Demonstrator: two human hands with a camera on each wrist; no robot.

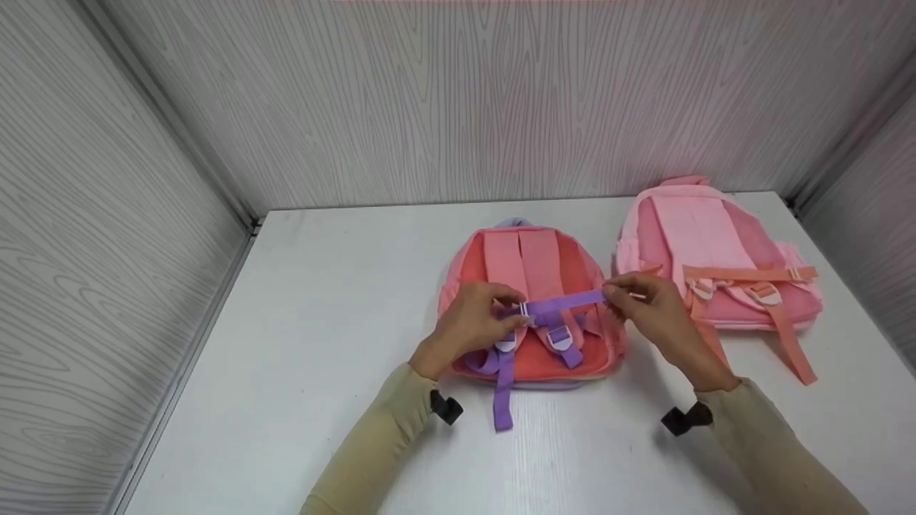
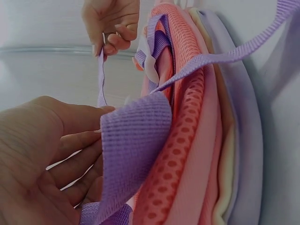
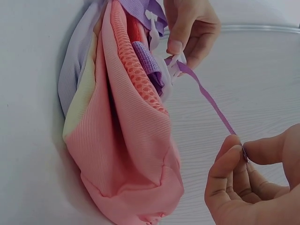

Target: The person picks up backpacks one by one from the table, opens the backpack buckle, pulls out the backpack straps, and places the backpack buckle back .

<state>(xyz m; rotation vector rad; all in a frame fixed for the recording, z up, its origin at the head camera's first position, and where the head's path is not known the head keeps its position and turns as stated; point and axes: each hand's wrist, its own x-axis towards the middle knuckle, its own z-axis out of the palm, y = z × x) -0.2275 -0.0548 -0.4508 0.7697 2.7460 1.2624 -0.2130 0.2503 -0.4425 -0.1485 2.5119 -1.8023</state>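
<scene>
A small coral-pink backpack (image 1: 574, 261) lies on the table with its shoulder straps facing up. My left hand (image 1: 472, 322) pinches a white plastic buckle (image 3: 175, 68) on its purple webbing strap (image 1: 565, 302). The end of that strap is pinched between thumb and fingers of my right hand (image 1: 653, 311). Between the hands the strap runs fairly straight, raised above the bag. A loop of purple webbing (image 2: 136, 145) stands close beside my left fingers in the left wrist view. Lower on the bag sits a white strap adjuster (image 1: 560, 338), and a loose purple strap end (image 1: 504, 400) trails onto the table.
A light pink backpack (image 1: 694, 229) with orange straps (image 1: 758, 274) lies to the right, close to my right hand. The white table (image 1: 343, 300) meets a grey wood-grain wall (image 1: 429, 107) at the back, with further panels on both sides.
</scene>
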